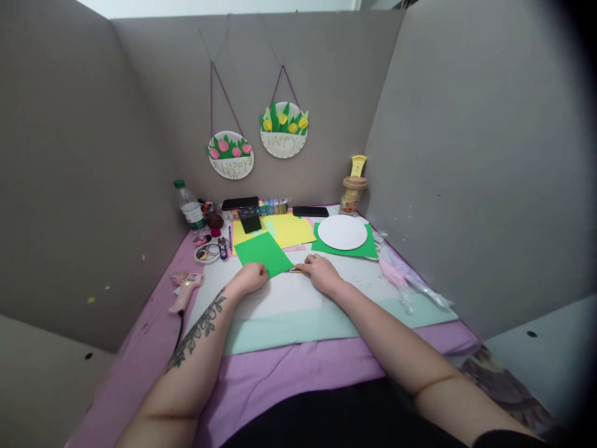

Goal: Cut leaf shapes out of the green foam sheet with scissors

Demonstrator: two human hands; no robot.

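A square sheet of green paper (263, 252) lies at an angle on the white work surface. My left hand (252, 277) is closed at its lower left edge, fingers curled under and thumb by the paper. At the sheet's right corner lies a slim tool with orange on it (295, 270), too small to name. My right hand (321, 271) has its fingertips on that tool, index finger and thumb close together; a ring shows on one finger. Behind my right hand, a white paper plate (342, 232) rests on another green sheet (370, 247).
Yellow sheets (291, 230) lie at the back with a small black box (250, 220) and phones (310, 212). On the left are a pink glue gun (185, 291), tape roll (207, 252) and bottle (190, 206). A cup (352, 196) stands back right. Decorated plates (283, 144) hang on the partition.
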